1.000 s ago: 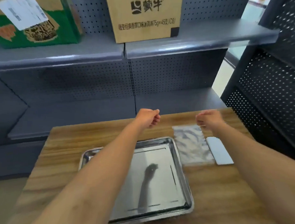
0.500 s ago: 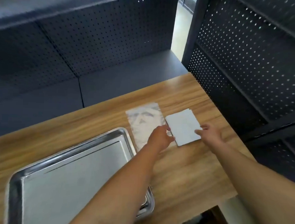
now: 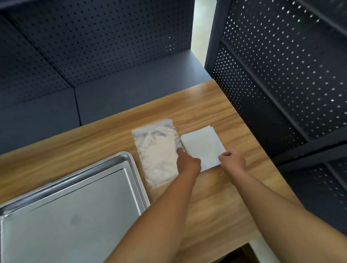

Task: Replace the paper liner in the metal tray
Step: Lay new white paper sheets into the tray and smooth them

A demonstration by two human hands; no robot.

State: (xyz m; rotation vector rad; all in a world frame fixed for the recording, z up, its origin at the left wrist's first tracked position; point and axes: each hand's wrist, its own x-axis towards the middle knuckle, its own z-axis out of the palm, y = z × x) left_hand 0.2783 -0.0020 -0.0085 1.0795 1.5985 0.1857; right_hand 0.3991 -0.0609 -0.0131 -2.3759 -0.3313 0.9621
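Reaching forward over the wooden surface (image 3: 215,192), both hands met at a folded white paper liner (image 3: 203,145). The left hand (image 3: 188,163) rested on the sheet's near-left corner, its fingers curled loosely and one fingertip pressed down at the paper's left edge; it was not clamped around anything. The right hand (image 3: 232,159) touched the near-right corner of the same sheet, fingers bent with the tips on the paper's edge, though whether they pinched it or only pressed on it could not be told.

The white liner lay flat near the far right part of the surface, slightly askew, with the edges of further layers showing at its far corner. Just beside it on the left, touching or nearly touching it, lay a crinkled, clear plastic sleeve (image 3: 158,150) with something pale inside.

Nearer the person and to the left sat the metal tray (image 3: 135,173), shiny and rectangular with a raised rim, its floor bare metal. It stood apart from the plastic sleeve by a narrow strip of wood.

Dark perforated shelving (image 3: 280,76) rose behind and to the right of the surface.
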